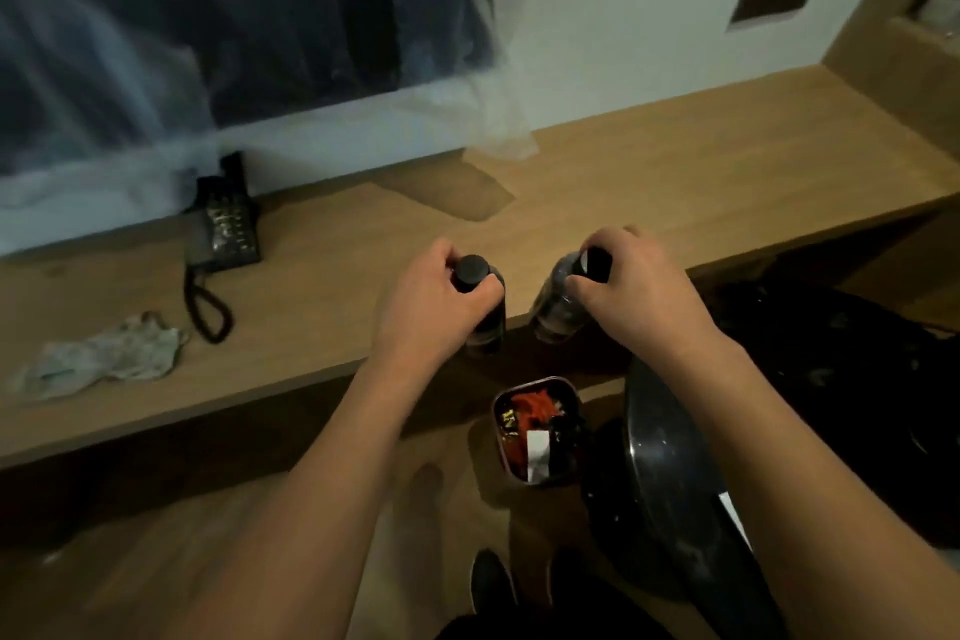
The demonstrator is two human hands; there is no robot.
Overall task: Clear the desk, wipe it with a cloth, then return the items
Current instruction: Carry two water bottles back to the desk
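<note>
My left hand grips the black cap of a dark bottle that hangs at the front edge of the wooden desk. My right hand grips the neck of a second dark bottle, tilted, just right of the first. Both bottles are held over the desk's front edge. A crumpled grey-white cloth lies on the desk at the left. A black desk telephone with a coiled cord sits near the wall behind the cloth.
Below the desk edge stands a small container filled with red and white packets. A round black tray or lid leans beside it. A black chair or bag fills the right. Clear plastic sheeting hangs from the window onto the desk.
</note>
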